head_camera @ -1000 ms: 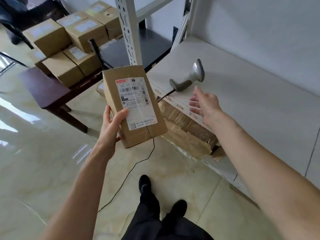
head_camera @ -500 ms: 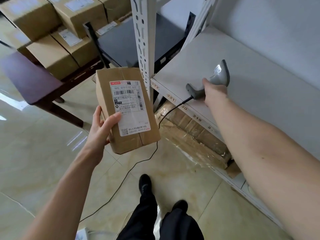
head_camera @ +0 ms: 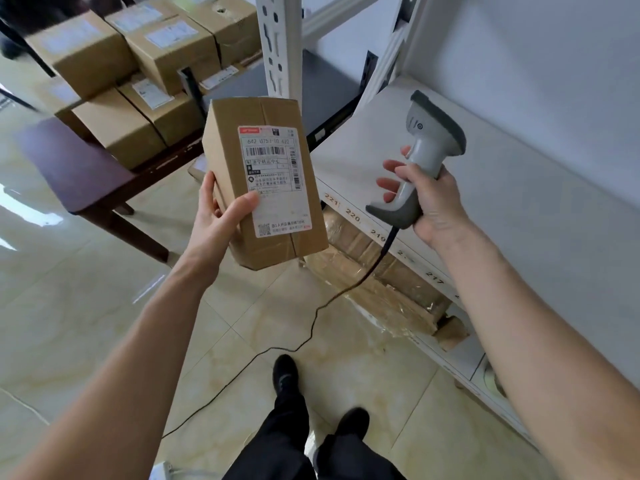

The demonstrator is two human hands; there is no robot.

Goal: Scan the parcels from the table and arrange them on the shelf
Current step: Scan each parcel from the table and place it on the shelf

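Parcel (head_camera: 263, 181): brown cardboard box, held up in the air by the left hand, label face toward the camera; just left of the right hand, not touching it.
Left hand (head_camera: 218, 220): grips the parcel's lower left edge, thumb lying across the white shipping label (head_camera: 272, 180), fingers behind the box.
Right hand (head_camera: 429, 199): fingers curled round the handle of the scanner (head_camera: 420, 157), lifted clear of the shelf board.
Scanner: grey, head tipped up and away from the person; black cable (head_camera: 346, 292) drops from its base to the floor between the two forearms.
Shelf (head_camera: 519, 209): pale board beyond and under the right hand; number tags along its front edge read 221, 220, 219, 217.
Below shelf: taped, film-wrapped carton (head_camera: 381, 289) under the right forearm.
Far left, beyond the left hand: stack of boxes (head_camera: 138, 74) on a dark wooden table (head_camera: 69, 174).
Upright (head_camera: 277, 46): white slotted post behind the parcel.
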